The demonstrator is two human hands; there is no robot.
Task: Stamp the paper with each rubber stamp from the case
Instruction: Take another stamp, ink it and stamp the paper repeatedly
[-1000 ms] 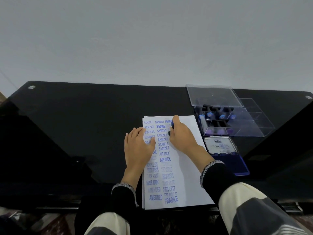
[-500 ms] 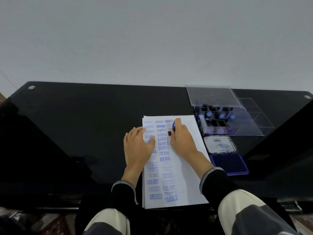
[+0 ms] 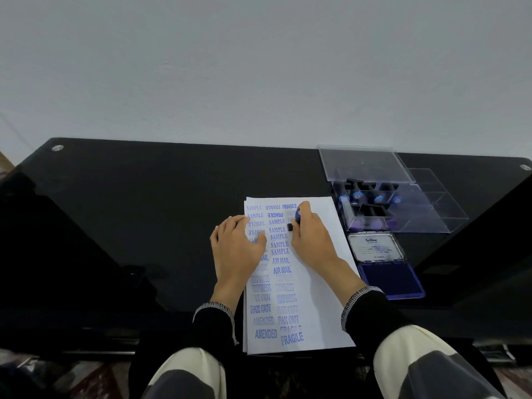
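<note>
Step in hand: stamping. Right hand (image 3: 312, 237) grips a stamp (image 3: 294, 223), fingers curled round its blue handle, black base down on the paper (image 3: 322, 283) near the top of the right column. Left hand (image 3: 237, 244) lies flat, fingers straight, pinning the sheet on the table (image 3: 144, 226).

Next move, by my reading: lift straight up to avoid smearing, return the stamp to the case (image 3: 388, 208), pick another, ink it on the pad (image 3: 390, 279).

Hidden: the stamp's face and its fresh print, under the hand. Stamps in the case too blurred to count.
</note>
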